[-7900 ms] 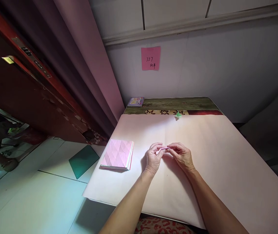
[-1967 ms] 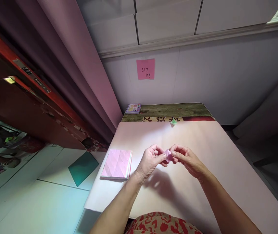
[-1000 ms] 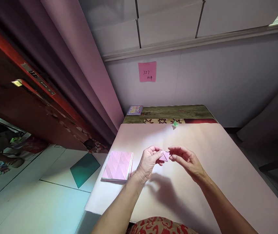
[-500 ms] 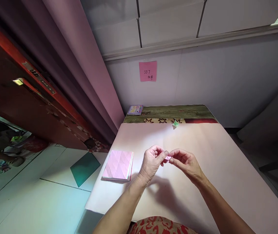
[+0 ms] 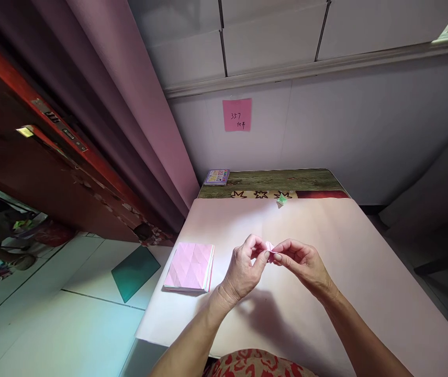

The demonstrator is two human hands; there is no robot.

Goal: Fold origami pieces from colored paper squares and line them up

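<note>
Between my two hands, raised over the pale table cover, is a small piece of folded pink paper (image 5: 270,245). My left hand (image 5: 246,266) pinches its left side between thumb and fingertips. On the other side, my right hand (image 5: 304,266) grips the paper between thumb and forefinger, close to the left fingertips. My fingers hide much of the paper, so its full shape cannot be made out. To the left lies a stack of square origami paper (image 5: 190,266), with a patterned pink sheet on top. A small green and white folded paper piece (image 5: 281,199) sits at the cover's far edge.
A pale cover (image 5: 345,314) spreads over the table. At the far left corner is a small printed pack (image 5: 216,177). A pink note (image 5: 237,115) is stuck on the wall. A purple curtain (image 5: 149,104) and a red door (image 5: 59,141) stand left, with a dark green square (image 5: 135,273) on the floor.
The pink paper has been turned in my fingers, and a part of it now sticks up above the fingertips. My left thumb has shifted slightly lower. Both hands keep their hold.
</note>
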